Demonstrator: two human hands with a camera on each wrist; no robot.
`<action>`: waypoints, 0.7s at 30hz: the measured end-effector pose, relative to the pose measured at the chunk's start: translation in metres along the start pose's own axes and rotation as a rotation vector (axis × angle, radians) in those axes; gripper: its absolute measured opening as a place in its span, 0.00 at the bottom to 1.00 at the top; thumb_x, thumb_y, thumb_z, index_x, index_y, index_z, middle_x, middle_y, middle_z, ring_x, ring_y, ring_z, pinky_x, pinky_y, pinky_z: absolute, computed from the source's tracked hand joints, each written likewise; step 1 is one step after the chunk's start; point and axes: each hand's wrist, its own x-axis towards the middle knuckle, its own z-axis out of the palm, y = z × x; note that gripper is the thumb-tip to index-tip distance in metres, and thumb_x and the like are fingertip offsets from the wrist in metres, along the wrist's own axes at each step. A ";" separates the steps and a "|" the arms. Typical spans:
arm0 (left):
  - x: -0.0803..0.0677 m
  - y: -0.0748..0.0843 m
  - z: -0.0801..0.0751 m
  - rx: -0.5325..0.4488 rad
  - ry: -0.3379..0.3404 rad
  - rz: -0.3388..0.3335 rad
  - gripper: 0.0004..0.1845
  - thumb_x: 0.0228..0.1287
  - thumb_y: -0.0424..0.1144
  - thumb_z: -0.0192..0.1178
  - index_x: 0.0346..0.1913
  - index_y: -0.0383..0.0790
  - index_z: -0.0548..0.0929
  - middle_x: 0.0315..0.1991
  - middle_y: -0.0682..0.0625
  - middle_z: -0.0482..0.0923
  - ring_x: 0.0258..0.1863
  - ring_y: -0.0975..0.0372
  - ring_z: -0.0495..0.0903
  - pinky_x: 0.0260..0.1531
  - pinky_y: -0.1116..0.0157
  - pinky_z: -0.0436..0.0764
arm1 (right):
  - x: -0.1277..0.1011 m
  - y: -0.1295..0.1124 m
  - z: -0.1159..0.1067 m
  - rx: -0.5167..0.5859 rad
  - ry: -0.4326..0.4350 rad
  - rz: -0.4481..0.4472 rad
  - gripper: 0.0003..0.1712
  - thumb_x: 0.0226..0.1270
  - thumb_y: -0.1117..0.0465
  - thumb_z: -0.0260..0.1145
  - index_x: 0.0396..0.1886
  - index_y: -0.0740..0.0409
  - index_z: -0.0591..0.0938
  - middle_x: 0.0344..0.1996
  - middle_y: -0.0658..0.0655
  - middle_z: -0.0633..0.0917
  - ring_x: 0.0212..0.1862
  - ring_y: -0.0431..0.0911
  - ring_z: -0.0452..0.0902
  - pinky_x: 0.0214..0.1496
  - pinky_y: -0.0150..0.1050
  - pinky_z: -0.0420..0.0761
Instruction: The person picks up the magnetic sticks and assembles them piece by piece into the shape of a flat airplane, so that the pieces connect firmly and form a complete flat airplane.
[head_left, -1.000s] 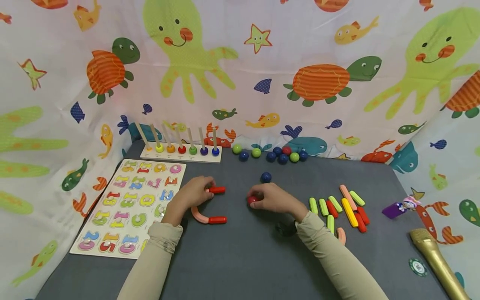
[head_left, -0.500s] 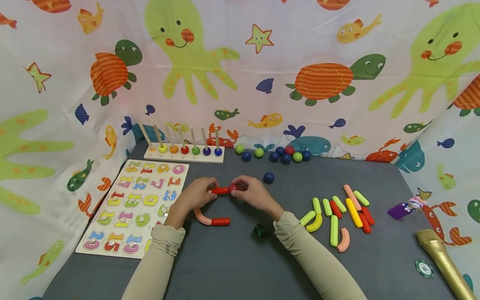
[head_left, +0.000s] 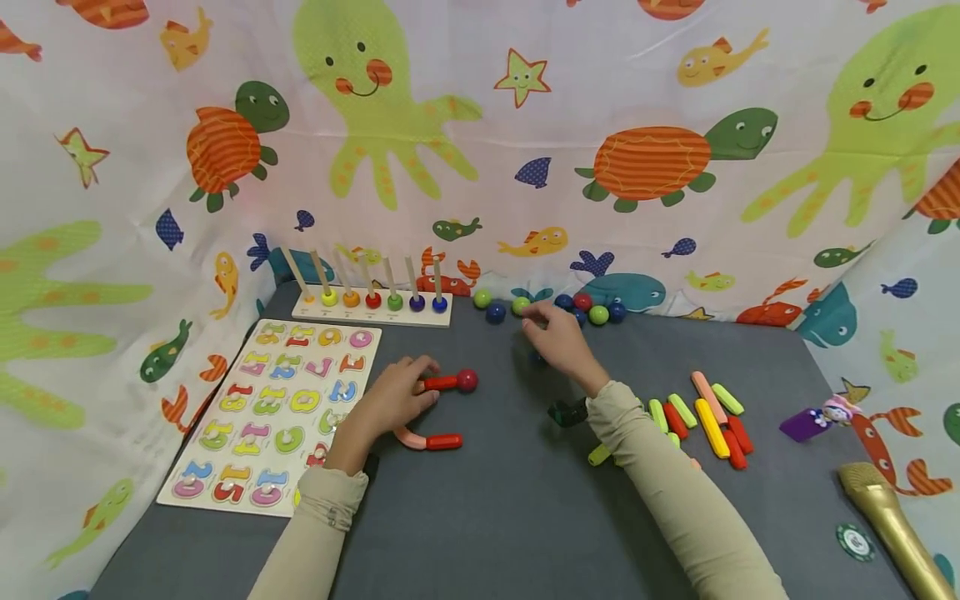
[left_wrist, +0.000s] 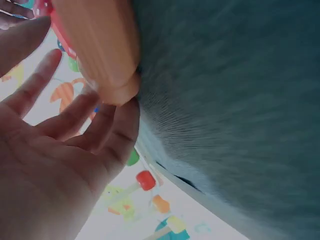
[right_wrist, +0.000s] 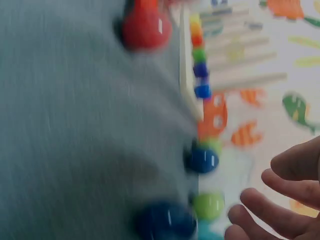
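Note:
My left hand (head_left: 397, 398) holds a peach curved stick (left_wrist: 105, 45), fingertips at its lower end in the left wrist view. A short red stick (head_left: 441, 382) runs right from it, and a red ball (head_left: 467, 381) sits at that stick's tip. Below lies another red stick (head_left: 444, 442), joined to a peach curved end (head_left: 409, 439) partly behind the hand. My right hand (head_left: 558, 340) hovers with loose fingers near a green ball (head_left: 519, 306) and holds nothing. A dark blue ball (right_wrist: 167, 221) is mostly hidden under it in the head view.
More blue, green and red balls (head_left: 582, 301) line the back edge. A peg stand (head_left: 375, 315) and a number puzzle board (head_left: 288, 392) stand left. Coloured sticks (head_left: 711, 427) lie right, beyond them a purple figure toy (head_left: 806, 422), gold microphone (head_left: 892, 525) and chip (head_left: 854, 542).
The right hand carried the red ball left to the red stick's end, let it go there, then moved up and right toward the balls. The left hand stayed at its stick.

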 end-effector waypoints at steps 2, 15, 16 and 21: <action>-0.010 0.002 0.004 0.005 0.032 0.025 0.19 0.75 0.39 0.68 0.65 0.41 0.81 0.64 0.37 0.76 0.62 0.41 0.73 0.62 0.39 0.72 | 0.006 0.008 -0.012 -0.053 0.005 -0.002 0.19 0.81 0.66 0.60 0.64 0.69 0.83 0.61 0.69 0.84 0.61 0.61 0.79 0.64 0.60 0.76; -0.057 0.021 0.028 0.226 0.071 0.185 0.17 0.65 0.46 0.78 0.52 0.44 0.89 0.49 0.49 0.81 0.63 0.43 0.70 0.63 0.37 0.67 | 0.038 0.062 -0.059 -0.546 -0.086 -0.053 0.26 0.73 0.73 0.52 0.67 0.67 0.81 0.67 0.72 0.78 0.66 0.74 0.70 0.65 0.73 0.67; -0.058 0.022 0.029 0.253 0.064 0.191 0.16 0.65 0.45 0.78 0.51 0.44 0.90 0.47 0.49 0.81 0.61 0.44 0.71 0.62 0.38 0.68 | 0.039 0.063 -0.061 -0.568 -0.118 -0.036 0.27 0.72 0.73 0.54 0.68 0.66 0.81 0.67 0.72 0.77 0.67 0.73 0.70 0.65 0.73 0.67; -0.060 0.023 0.029 0.295 0.062 0.200 0.11 0.66 0.39 0.77 0.49 0.44 0.91 0.44 0.49 0.83 0.57 0.46 0.74 0.60 0.38 0.69 | 0.042 0.071 -0.071 -0.583 -0.203 0.011 0.32 0.68 0.73 0.57 0.73 0.66 0.77 0.69 0.73 0.76 0.69 0.73 0.68 0.68 0.74 0.63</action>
